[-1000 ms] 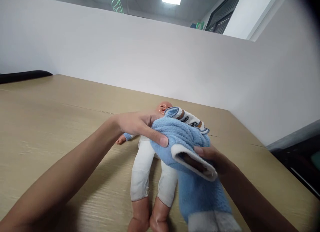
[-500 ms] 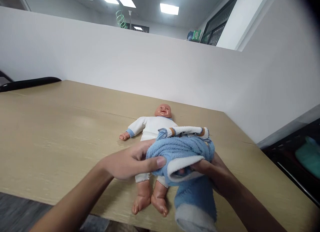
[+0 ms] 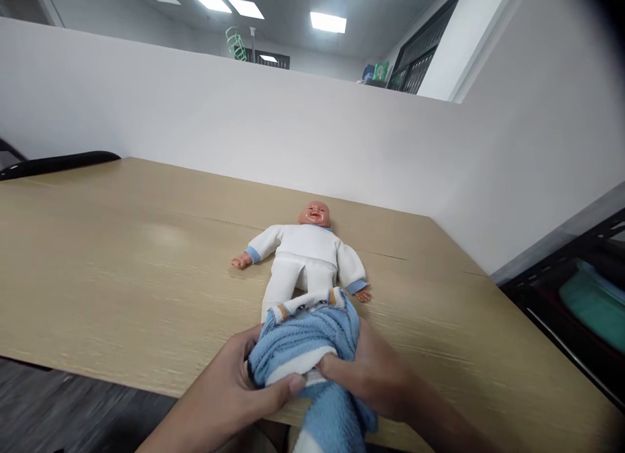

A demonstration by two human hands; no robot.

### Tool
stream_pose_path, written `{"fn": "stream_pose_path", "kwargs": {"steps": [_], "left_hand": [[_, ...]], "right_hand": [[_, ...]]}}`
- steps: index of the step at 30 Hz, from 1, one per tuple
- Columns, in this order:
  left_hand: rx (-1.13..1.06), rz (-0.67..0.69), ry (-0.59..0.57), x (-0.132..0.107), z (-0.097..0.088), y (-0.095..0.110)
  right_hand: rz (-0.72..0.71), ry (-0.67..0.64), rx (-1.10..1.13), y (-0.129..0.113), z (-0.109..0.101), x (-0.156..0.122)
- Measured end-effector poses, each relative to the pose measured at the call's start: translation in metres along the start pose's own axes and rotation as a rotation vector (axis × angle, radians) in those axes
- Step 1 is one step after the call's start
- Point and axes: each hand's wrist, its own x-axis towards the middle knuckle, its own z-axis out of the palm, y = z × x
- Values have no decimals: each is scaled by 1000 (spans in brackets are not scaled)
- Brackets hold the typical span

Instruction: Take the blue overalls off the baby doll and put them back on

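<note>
A baby doll (image 3: 308, 245) lies on its back on the table, dressed in white with blue cuffs and collar. Over its lower legs is a bunched, fuzzy blue doll garment (image 3: 307, 332) with white bands and orange marks along its top edge. My left hand (image 3: 241, 378) grips the garment's left side, thumb on the front. From the right, my right hand (image 3: 368, 368) grips it too, with the thumb at the white-edged opening. A blue and white tube of the cloth hangs toward me. The garment and my hands hide the doll's feet.
The wooden table (image 3: 122, 264) reaches back to a white partition wall (image 3: 244, 127). A black chair back (image 3: 63, 161) stands at the far left edge. To the right is a black rack (image 3: 541, 310) with green cloth (image 3: 593, 303) in it.
Both hands have brought the garment down and to the left, nearer to me and over the doll's lower legs. The doll's torso and right-side arm now show; its feet are covered from view.
</note>
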Motion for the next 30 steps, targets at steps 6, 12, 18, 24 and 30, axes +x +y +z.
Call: {"fn": "stream_pose_path", "kwargs": {"steps": [6, 12, 18, 24, 30], "left_hand": [[215, 133, 158, 16, -1, -10], [451, 102, 254, 42, -4, -13], [476, 161, 210, 65, -11, -2], [468, 224, 155, 78, -18, 15], [290, 239, 160, 63, -18, 26]], "right_hand": [[60, 58, -62, 6, 12, 14], [-23, 117, -200, 18, 21, 36], [1, 203, -251, 25, 19, 59], [-61, 253, -323, 19, -7, 79], [-99, 93, -341, -16, -14, 58]]}}
